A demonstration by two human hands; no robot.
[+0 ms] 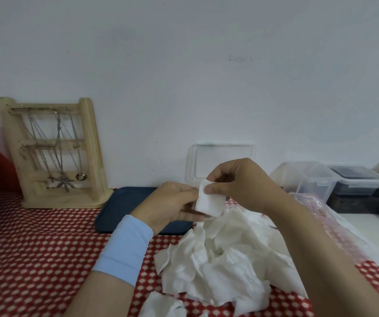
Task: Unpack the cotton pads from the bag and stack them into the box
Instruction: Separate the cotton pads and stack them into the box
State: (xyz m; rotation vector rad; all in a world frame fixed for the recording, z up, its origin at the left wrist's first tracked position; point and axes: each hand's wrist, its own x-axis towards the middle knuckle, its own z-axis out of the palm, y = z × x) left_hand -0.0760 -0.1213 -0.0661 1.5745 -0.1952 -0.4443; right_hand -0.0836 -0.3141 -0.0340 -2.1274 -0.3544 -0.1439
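A loose heap of white cotton pads lies on the red patterned cloth in front of me. Above it both hands hold a small stack of pads: my right hand pinches its top edge between thumb and fingers, and my left hand grips it from the left side. A clear box with its lid raised stands behind my hands against the wall; its lower part is hidden by them. The crumpled clear plastic bag lies to the right under my right forearm.
A dark blue tray lies under my left hand. A wooden jewellery stand with chains stands at the back left. Clear lidded containers on a dark box sit at the back right. One stray pad lies at the near edge.
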